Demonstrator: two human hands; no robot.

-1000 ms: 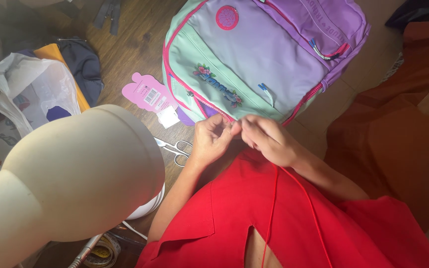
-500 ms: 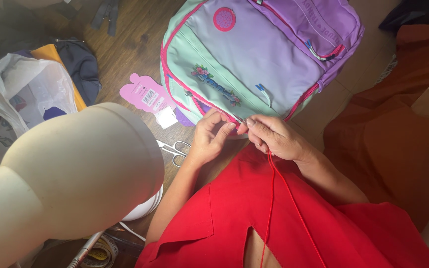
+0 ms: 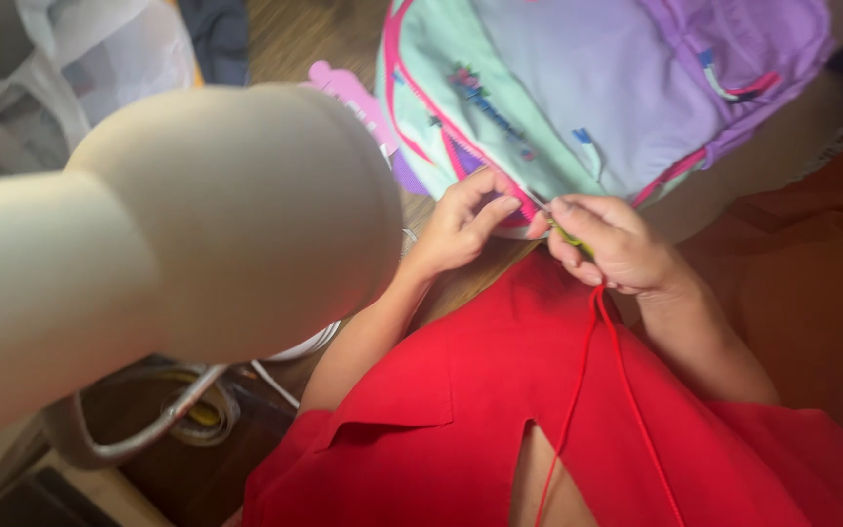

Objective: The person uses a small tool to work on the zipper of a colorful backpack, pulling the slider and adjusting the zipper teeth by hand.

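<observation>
A mint, lilac and pink backpack (image 3: 578,88) lies flat on the wooden surface in front of me. My left hand (image 3: 462,222) pinches its lower pink-trimmed edge (image 3: 500,200). Just to the right, my right hand (image 3: 615,246) is closed on a thin needle (image 3: 536,202) and a small yellow-green thing, its fingertips almost touching the left hand's. A doubled red thread (image 3: 587,371) runs from the right hand down over my red garment (image 3: 500,429).
A large beige padded dress form (image 3: 197,224) fills the left foreground and hides the surface behind it. A pink card tag (image 3: 348,90) lies beside the backpack. Plastic bags (image 3: 100,49) sit at the top left. Brown cloth (image 3: 802,283) lies to the right.
The view has closed in and shifted, so the dress form now hides the scissors. Both hands stay together at the backpack's lower edge, and the right hand has drawn slightly away to the right.
</observation>
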